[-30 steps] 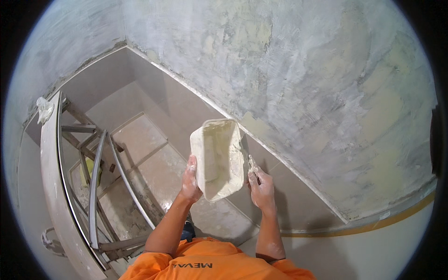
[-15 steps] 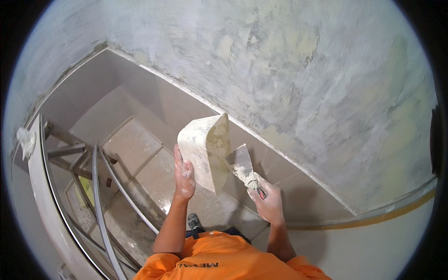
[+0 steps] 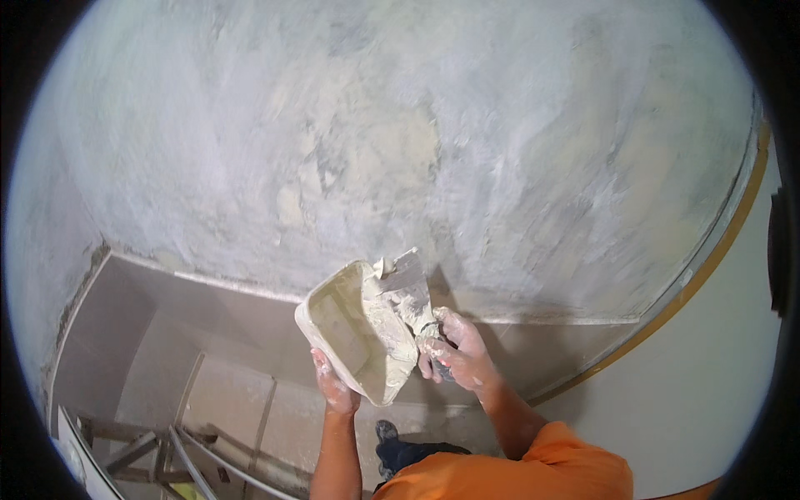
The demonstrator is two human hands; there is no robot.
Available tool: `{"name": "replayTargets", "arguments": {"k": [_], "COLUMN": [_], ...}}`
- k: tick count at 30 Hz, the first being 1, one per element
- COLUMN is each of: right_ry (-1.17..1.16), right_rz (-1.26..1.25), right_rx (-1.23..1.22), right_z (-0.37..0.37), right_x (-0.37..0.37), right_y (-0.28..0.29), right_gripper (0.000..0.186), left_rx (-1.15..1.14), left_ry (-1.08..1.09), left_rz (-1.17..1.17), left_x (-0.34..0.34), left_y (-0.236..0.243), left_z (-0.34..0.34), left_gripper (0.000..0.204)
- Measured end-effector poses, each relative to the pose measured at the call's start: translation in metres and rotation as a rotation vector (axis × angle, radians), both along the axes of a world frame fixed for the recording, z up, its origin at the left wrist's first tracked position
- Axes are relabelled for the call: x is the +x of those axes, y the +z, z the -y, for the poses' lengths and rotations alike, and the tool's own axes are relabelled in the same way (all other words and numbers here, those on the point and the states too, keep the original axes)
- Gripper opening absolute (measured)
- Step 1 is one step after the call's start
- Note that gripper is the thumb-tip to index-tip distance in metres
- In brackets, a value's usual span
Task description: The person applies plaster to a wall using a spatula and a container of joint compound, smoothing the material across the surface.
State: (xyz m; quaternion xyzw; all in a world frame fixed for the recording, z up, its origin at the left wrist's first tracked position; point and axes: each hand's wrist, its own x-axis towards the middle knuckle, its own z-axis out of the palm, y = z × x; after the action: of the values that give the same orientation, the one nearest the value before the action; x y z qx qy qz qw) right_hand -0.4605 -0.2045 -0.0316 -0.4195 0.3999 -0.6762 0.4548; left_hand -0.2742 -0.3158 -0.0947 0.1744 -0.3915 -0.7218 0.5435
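My left hand point(image 3: 336, 385) grips the lower left side of a cream plastic tub point(image 3: 321, 329), fingers under it. The tub is tilted, and its open mouth shows pale putty point(image 3: 387, 325) clinging along the right inner side. In my right hand point(image 3: 462, 350) is a putty knife point(image 3: 406, 283), its handle inside my closed fingers. The wide metal blade lies at the tub's right rim, with a lump of putty on its upper left corner and more smeared toward the handle. White smears cover both hands.
A wall with patchy grey and cream plaster point(image 3: 275, 167) rises ahead, above a band of grey-brown tiles point(image 3: 242, 321). Metal frame bars point(image 3: 192, 462) stand at the lower left. My dark shoe point(image 3: 386, 431) is on the tiled floor. At right, a yellowish strip point(image 3: 708, 271) edges a white surface.
The tub has turned so its mouth now faces me. The putty knife has come to its right rim and carries a lump of putty. My view has shifted up and right along the wall.
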Motion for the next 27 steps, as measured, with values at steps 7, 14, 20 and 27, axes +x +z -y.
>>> {"name": "replayTargets", "arguments": {"k": [7, 14, 20, 27], "right_ry": [-0.184, -0.719, -1.537, -1.688], "right_rz": [0.233, -0.009, -0.938, -1.147], "right_rx": [-0.308, -0.54, -0.526, -0.229], "right_z": [0.019, 0.008, 0.026, 0.056], "right_x": [-0.036, -0.049, -0.067, -0.067], "right_y": [0.039, 0.066, 0.075, 0.079], "right_gripper": [0.027, 0.026, 0.027, 0.027], "left_rx": [-0.311, -0.54, -0.892, -1.116], "left_ry": [-0.043, -0.112, 0.236, 0.254], "left_rz": [0.072, -0.025, 0.213, 0.399], "left_x": [-0.035, -0.05, -0.071, -0.066], "left_y": [0.064, 0.077, 0.071, 0.072], "left_z": [0.062, 0.107, 0.149, 0.168], "left_gripper": [0.066, 0.06, 0.054, 0.062]}}
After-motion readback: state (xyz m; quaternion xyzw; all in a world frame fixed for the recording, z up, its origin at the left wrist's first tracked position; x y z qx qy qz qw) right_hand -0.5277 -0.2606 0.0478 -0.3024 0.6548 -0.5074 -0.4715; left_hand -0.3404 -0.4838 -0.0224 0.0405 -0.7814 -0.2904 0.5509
